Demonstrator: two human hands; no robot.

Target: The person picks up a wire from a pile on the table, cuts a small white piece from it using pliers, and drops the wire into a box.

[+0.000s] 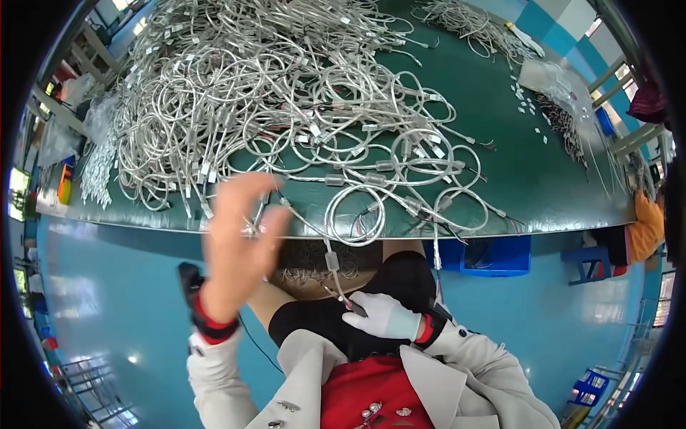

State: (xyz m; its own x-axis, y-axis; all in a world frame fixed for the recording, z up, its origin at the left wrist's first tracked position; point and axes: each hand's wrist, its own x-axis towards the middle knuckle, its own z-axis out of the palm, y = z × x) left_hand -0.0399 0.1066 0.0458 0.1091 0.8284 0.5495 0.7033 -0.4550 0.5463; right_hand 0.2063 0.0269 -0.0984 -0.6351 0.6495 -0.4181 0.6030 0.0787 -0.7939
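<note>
Cables (264, 93) in silvery loops heap over the left half of the green table (529, 179), thickest at its far left corner, so that the supply sits within your reach while the right half keeps mostly bare cloth.

Your left hand (239, 239) is raised at the near edge of the table, left of its middle, fingers spread and loosely curled. It is motion-blurred, and you seem to pinch thin strands at the thumb, though I cannot tell how firmly. It sits there because the tangle's loose ends spill toward that edge.

One coiled cable (357, 214) hangs half over the near edge at the middle, and a strand (333, 275) with a small clear block on it drops from there toward your lap. Your right hand (382, 316), in a white glove, is closed on the lower end of that strand, with a dark, narrow piece at the fingertips; it rests on your dark-clad lap, probably to steady the end.

A second, smaller bundle (475, 25) lies at the far edge right of middle. Clear bags (550, 79) and scattered white tags (529, 107) sit toward the far right corner, apart from the heap.
</note>
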